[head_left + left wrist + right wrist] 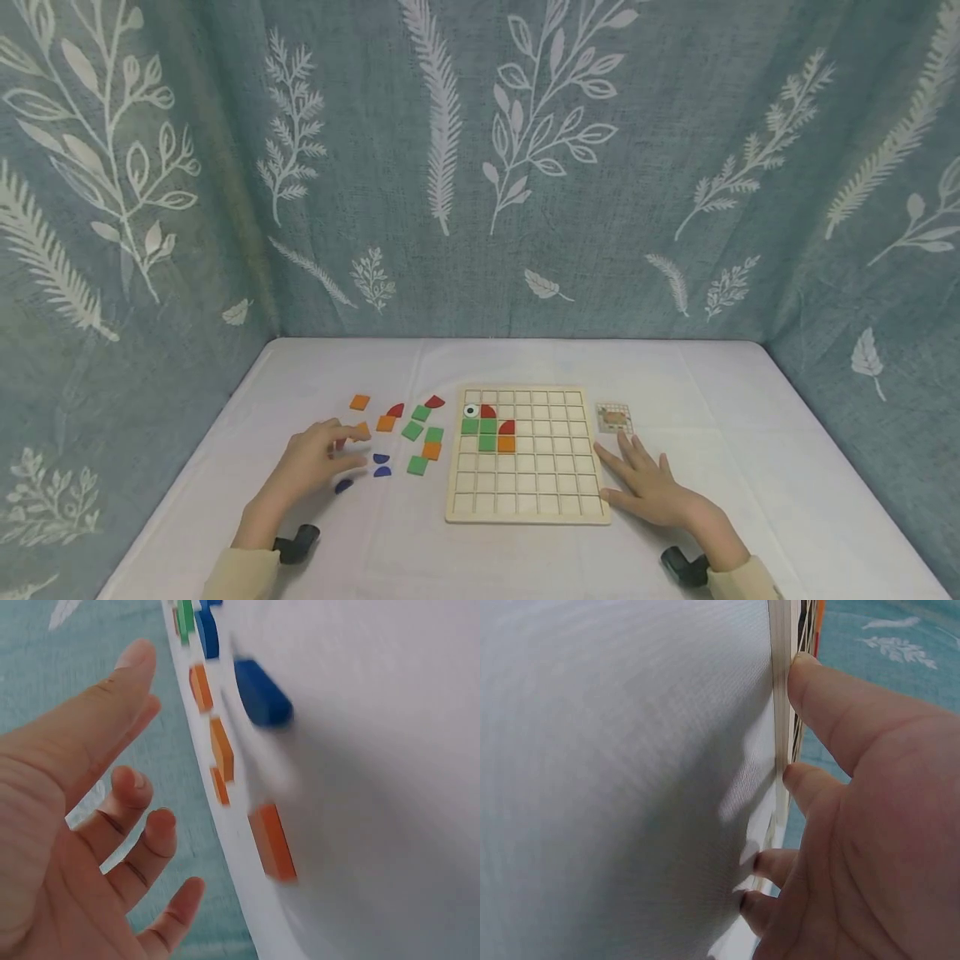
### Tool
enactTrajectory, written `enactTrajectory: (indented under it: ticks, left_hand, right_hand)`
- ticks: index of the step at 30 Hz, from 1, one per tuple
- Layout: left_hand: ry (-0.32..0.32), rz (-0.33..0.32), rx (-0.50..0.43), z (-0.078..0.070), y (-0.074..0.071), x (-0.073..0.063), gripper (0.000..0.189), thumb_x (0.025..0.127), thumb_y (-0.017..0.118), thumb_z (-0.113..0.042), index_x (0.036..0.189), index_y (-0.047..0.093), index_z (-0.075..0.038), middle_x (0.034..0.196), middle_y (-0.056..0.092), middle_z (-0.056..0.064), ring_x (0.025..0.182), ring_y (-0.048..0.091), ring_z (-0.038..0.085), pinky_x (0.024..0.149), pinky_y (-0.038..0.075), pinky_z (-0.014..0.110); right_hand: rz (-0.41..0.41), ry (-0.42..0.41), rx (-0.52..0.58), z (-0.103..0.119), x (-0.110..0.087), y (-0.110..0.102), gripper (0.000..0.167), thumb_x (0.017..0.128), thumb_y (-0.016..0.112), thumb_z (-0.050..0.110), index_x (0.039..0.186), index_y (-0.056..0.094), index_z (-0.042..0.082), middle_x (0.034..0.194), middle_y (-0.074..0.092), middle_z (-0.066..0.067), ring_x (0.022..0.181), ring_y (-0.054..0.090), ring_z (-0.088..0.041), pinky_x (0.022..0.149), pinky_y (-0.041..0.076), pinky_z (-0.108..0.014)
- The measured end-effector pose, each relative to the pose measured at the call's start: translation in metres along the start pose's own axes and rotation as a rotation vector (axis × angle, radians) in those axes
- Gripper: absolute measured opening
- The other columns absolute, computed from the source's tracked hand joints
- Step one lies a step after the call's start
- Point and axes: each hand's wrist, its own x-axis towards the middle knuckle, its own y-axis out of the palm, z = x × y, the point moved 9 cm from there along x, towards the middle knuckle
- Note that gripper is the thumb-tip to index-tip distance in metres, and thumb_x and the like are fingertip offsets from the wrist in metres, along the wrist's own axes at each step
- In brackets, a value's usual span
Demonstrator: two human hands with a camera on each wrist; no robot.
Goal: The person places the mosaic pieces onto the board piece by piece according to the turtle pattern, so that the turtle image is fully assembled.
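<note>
My left hand (pixel 311 457) is over the loose pieces on the left, fingers relaxed with nothing between them. Beneath and beside it lie a red piece (pixel 341 444), an orange square (pixel 362 431) and a blue half-round piece (pixel 344 485); the left wrist view shows a blue piece (pixel 262 694) apart from the fingers. My right hand (pixel 656 490) is spread at the right edge of the wooden grid board (pixel 555 483), its thumb (pixel 810 682) and index fingertip touching that edge. On the board sit a round eye piece (pixel 471 411), green squares (pixel 487 442), red quarter-rounds (pixel 507 427) and an orange square (pixel 506 444).
Several more green (pixel 417 465), orange (pixel 360 402), red (pixel 434 402) and blue (pixel 382 458) pieces lie left of the board on the white tablecloth (pixel 517 562). A small picture card (pixel 611 414) lies right of the board. Patterned curtains (pixel 480 275) enclose the table.
</note>
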Motion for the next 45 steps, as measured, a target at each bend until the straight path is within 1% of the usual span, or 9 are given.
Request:
enactTrajectory:
  ticks: [2, 5, 12, 18, 22, 29, 36, 40, 45]
  left_hand:
    - [-0.042, 0.020, 0.004, 0.008, -0.001, -0.005, 0.033, 0.074, 0.077, -0.025, 0.105, 0.070, -0.015, 0.072, 0.046, -0.002, 0.069, 0.041, 0.015, 0.063, 0.030, 0.032]
    - [-0.078, 0.033, 0.041, 0.018, -0.002, -0.011, 0.035, 0.074, 0.076, -0.025, 0.107, 0.069, -0.016, 0.072, 0.046, -0.002, 0.070, 0.041, 0.015, 0.066, 0.029, 0.036]
    - [-0.088, 0.029, 0.082, 0.038, -0.012, -0.018, 0.036, 0.073, 0.077, -0.025, 0.106, 0.069, -0.013, 0.076, 0.052, -0.001, 0.072, 0.045, 0.015, 0.068, 0.035, 0.046]
    - [-0.141, 0.059, 0.146, 0.053, -0.017, -0.020, 0.035, 0.071, 0.077, -0.020, 0.103, 0.069, -0.010, 0.081, 0.056, 0.003, 0.077, 0.050, 0.022, 0.069, 0.037, 0.052]
    - [-0.139, 0.071, 0.141, 0.053, -0.018, -0.021, 0.030, 0.071, 0.077, -0.018, 0.100, 0.070, -0.010, 0.081, 0.055, 0.003, 0.076, 0.049, 0.022, 0.068, 0.038, 0.051]
    - [-0.115, 0.060, 0.151, 0.054, -0.018, -0.021, 0.025, 0.072, 0.076, -0.020, 0.095, 0.071, -0.010, 0.078, 0.054, 0.000, 0.075, 0.048, 0.020, 0.066, 0.037, 0.048]
    - [-0.127, 0.067, 0.159, 0.051, -0.016, -0.019, 0.023, 0.073, 0.075, -0.022, 0.092, 0.071, -0.010, 0.079, 0.056, 0.000, 0.077, 0.049, 0.020, 0.070, 0.037, 0.050]
    - [-0.123, 0.050, 0.155, 0.048, -0.015, -0.018, 0.022, 0.073, 0.075, -0.023, 0.091, 0.071, -0.010, 0.079, 0.056, 0.000, 0.078, 0.049, 0.021, 0.071, 0.036, 0.050]
    - [-0.083, 0.021, 0.157, 0.039, -0.013, -0.015, 0.023, 0.073, 0.076, -0.025, 0.091, 0.071, -0.011, 0.078, 0.055, -0.002, 0.076, 0.048, 0.018, 0.069, 0.036, 0.047]
  right_hand:
    - [0.011, 0.004, 0.000, 0.002, -0.001, -0.001, 0.068, 0.089, 0.050, 0.049, 0.146, 0.029, 0.017, 0.151, 0.005, -0.026, 0.137, -0.002, -0.048, 0.097, -0.008, -0.071]
    - [0.020, 0.002, -0.002, 0.002, -0.001, -0.001, 0.068, 0.090, 0.049, 0.049, 0.146, 0.029, 0.017, 0.151, 0.005, -0.026, 0.137, -0.002, -0.048, 0.097, -0.007, -0.071]
    - [0.016, -0.007, 0.004, 0.004, -0.001, -0.002, 0.067, 0.090, 0.050, 0.048, 0.145, 0.030, 0.015, 0.151, 0.006, -0.028, 0.137, -0.001, -0.049, 0.097, -0.007, -0.072]
    - [0.012, -0.007, 0.009, 0.004, -0.002, 0.000, 0.067, 0.090, 0.050, 0.047, 0.146, 0.028, 0.016, 0.151, 0.005, -0.028, 0.137, -0.002, -0.049, 0.096, -0.008, -0.072]
    - [0.012, 0.000, 0.008, 0.004, -0.002, 0.000, 0.068, 0.090, 0.050, 0.047, 0.146, 0.029, 0.016, 0.151, 0.006, -0.028, 0.137, -0.002, -0.049, 0.097, -0.008, -0.071]
    - [0.008, -0.004, 0.021, 0.005, -0.003, -0.002, 0.067, 0.090, 0.050, 0.047, 0.146, 0.029, 0.016, 0.151, 0.006, -0.028, 0.137, -0.003, -0.049, 0.096, -0.009, -0.071]
    - [-0.010, -0.029, 0.038, 0.006, -0.002, -0.003, 0.067, 0.089, 0.051, 0.046, 0.145, 0.031, 0.016, 0.149, 0.007, -0.032, 0.135, -0.001, -0.052, 0.095, -0.010, -0.072]
    - [-0.007, -0.026, 0.031, 0.007, -0.002, -0.003, 0.067, 0.089, 0.051, 0.046, 0.145, 0.030, 0.014, 0.149, 0.007, -0.032, 0.135, -0.001, -0.053, 0.095, -0.009, -0.073]
    - [0.006, -0.003, 0.019, 0.006, -0.002, -0.003, 0.068, 0.089, 0.051, 0.047, 0.145, 0.030, 0.015, 0.150, 0.007, -0.029, 0.136, -0.003, -0.050, 0.096, -0.008, -0.072]
